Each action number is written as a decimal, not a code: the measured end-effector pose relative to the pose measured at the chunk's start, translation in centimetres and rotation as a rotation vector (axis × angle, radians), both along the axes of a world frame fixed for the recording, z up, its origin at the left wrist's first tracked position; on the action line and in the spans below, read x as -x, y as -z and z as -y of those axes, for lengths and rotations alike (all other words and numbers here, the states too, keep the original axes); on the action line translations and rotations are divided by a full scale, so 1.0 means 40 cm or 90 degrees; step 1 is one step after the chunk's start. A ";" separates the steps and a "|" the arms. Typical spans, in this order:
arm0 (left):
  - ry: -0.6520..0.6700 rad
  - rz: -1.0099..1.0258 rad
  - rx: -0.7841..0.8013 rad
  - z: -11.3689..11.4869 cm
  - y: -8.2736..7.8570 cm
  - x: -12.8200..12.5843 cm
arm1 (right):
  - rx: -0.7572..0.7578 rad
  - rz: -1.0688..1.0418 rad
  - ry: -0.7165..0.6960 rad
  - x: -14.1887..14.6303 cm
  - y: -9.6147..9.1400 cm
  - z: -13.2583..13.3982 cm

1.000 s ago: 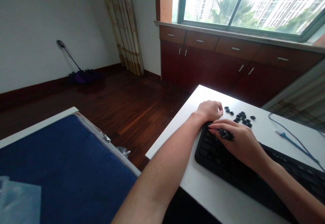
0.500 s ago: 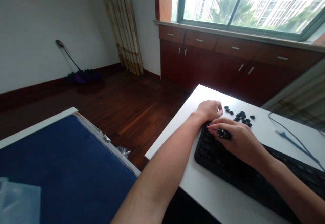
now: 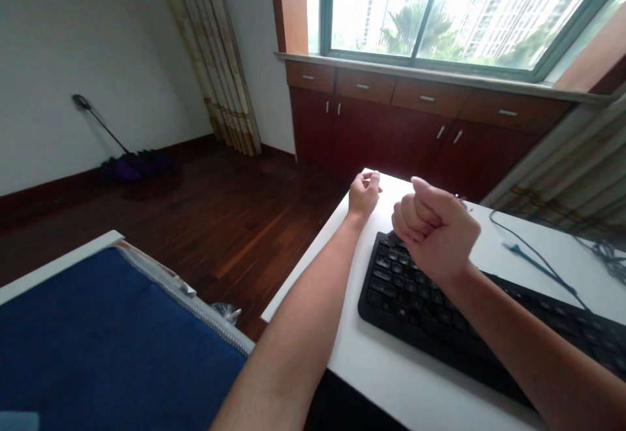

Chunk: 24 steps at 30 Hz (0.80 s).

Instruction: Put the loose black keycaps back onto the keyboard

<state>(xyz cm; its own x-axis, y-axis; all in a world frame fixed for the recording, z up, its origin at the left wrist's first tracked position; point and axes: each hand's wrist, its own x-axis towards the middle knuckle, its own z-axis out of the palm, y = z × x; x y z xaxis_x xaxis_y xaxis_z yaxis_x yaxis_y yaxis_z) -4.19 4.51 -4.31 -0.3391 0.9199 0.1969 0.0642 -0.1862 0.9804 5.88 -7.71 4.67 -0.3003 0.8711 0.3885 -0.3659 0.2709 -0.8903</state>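
Observation:
A black keyboard (image 3: 398, 274) lies on the white table (image 3: 391, 346). My right hand (image 3: 435, 225) is a closed fist above its upper left corner. From under this fist a short dark tip (image 3: 394, 238) reaches down to the keys; the rest is hidden, so I cannot tell its kind. My left hand (image 3: 364, 194) rests at the table's far corner, fingers curled and thumb close to the index finger. Whatever may be in it does not show. Behind the right hand a small shiny bit (image 3: 460, 200) peeks out, too little to name.
A teal stick with a pale head, like a toothbrush (image 3: 535, 265), and a grey cable (image 3: 518, 232) lie beyond the keyboard. To the left stands a blue-covered surface (image 3: 112, 340) with a zip edge. A wooden cabinet (image 3: 372, 118) runs under the window.
My left hand has moved away from the keyboard to the far table corner. My right hand has rolled into an upright fist, hiding the small black pieces behind it. The view has shifted right.

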 end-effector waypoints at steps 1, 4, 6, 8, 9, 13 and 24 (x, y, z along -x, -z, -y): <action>-0.007 0.021 -0.001 -0.003 0.001 0.001 | -0.019 -0.002 -0.007 0.009 0.007 0.001; -0.014 0.060 -0.006 -0.006 0.003 0.001 | -0.033 0.078 -0.009 0.028 0.054 -0.001; -0.008 0.068 -0.008 -0.003 0.002 0.001 | -0.031 0.097 -0.004 0.034 0.074 -0.009; 0.006 0.064 -0.011 0.001 0.000 0.000 | -0.032 0.081 0.001 0.029 0.062 -0.019; 0.017 0.057 -0.011 0.003 -0.001 0.000 | -0.031 0.073 -0.001 0.019 0.044 -0.023; 0.080 -0.009 -0.012 0.011 -0.004 -0.001 | -0.039 0.219 0.020 -0.086 -0.040 -0.044; 0.369 -0.382 0.007 0.082 -0.054 -0.048 | -0.131 0.977 0.220 -0.484 0.040 -0.179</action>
